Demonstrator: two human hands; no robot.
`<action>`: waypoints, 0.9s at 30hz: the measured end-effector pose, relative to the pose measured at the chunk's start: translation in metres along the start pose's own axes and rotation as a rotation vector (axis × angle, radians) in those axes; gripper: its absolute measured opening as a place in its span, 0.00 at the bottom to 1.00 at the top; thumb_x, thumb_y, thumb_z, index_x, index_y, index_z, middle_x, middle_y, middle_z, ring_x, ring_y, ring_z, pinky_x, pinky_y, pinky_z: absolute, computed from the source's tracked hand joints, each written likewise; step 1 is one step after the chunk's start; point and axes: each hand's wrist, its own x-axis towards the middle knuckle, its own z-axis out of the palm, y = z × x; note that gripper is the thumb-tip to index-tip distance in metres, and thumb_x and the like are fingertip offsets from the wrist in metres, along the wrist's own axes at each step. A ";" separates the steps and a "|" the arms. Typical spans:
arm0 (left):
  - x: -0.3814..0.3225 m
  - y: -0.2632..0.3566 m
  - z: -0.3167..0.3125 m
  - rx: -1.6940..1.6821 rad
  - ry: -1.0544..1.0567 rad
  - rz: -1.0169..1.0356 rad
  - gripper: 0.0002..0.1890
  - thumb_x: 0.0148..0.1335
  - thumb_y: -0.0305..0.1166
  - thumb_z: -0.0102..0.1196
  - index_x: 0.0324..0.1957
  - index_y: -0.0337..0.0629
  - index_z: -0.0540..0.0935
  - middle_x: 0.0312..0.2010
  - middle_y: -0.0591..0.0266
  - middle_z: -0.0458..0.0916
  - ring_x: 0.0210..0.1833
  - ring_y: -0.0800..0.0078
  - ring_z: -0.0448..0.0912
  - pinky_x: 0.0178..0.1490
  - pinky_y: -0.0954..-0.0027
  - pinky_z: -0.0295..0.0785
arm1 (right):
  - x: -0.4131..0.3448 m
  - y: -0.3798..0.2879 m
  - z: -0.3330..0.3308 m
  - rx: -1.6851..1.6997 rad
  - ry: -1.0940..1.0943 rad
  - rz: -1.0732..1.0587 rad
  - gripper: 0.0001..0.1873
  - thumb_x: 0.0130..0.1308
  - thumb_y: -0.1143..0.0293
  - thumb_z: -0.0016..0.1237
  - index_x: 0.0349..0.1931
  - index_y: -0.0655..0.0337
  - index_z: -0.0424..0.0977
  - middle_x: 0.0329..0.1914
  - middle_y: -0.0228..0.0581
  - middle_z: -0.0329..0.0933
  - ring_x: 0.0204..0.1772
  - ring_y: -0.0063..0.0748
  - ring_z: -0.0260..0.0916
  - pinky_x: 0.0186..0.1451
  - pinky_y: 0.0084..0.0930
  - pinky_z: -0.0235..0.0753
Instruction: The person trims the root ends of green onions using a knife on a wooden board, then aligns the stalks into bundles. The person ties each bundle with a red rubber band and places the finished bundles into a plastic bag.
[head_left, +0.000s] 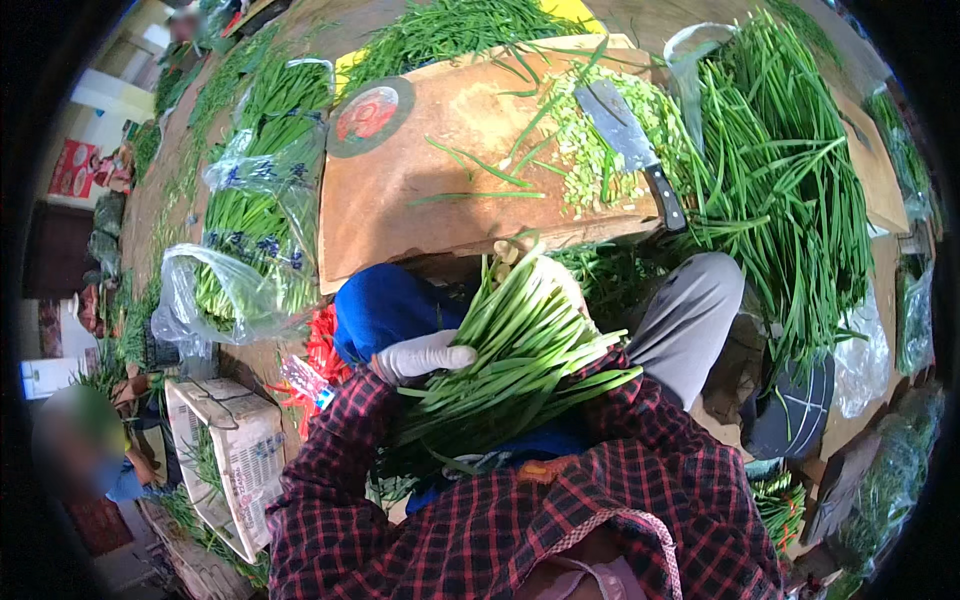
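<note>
A bunch of garlic chives (517, 322) lies aslant over my lap, pale cut ends away from me and leaves trailing toward my body. My left hand (427, 356), in a whitish glove, grips its left side with the thumb across the leaves. On the far right side my right hand (576, 283) holds the stalks near their pale ends; leaves hide most of it. Beyond my knees stands a wooden chopping board (450, 180). A cleaver (619, 124) with a black handle rests on the chopped pale stem pieces (577, 176) at the board's right.
Chives in a clear plastic bag (259, 202) lie left of the board. A large loose heap of chives (780, 195) rises at the right, and another pile (457, 34) lies behind. At lower left stand a white plastic crate (251, 465) and red ties (326, 352). Another person (127, 480) sits farther left.
</note>
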 end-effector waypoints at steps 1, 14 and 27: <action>-0.005 -0.014 0.006 -0.149 -0.020 -0.080 0.47 0.55 0.53 0.62 0.67 0.33 0.58 0.64 0.55 0.65 0.64 0.68 0.65 0.66 0.67 0.60 | 0.002 0.003 -0.001 0.084 -0.025 0.029 0.18 0.70 0.53 0.42 0.48 0.57 0.73 0.39 0.33 0.77 0.41 0.31 0.74 0.44 0.29 0.75; -0.042 -0.026 0.052 -0.320 0.349 0.000 0.41 0.55 0.47 0.64 0.64 0.33 0.63 0.58 0.59 0.71 0.58 0.71 0.70 0.62 0.68 0.64 | 0.012 -0.059 -0.042 -1.160 0.289 -0.040 0.23 0.69 0.50 0.43 0.38 0.64 0.75 0.21 0.37 0.72 0.22 0.32 0.68 0.28 0.28 0.68; -0.032 -0.018 0.031 -0.145 0.217 -0.059 0.48 0.53 0.51 0.64 0.67 0.34 0.57 0.63 0.55 0.66 0.64 0.67 0.65 0.67 0.66 0.58 | 0.021 -0.074 0.055 -1.284 -0.203 -0.373 0.25 0.70 0.53 0.40 0.58 0.63 0.67 0.61 0.50 0.68 0.65 0.42 0.62 0.67 0.30 0.60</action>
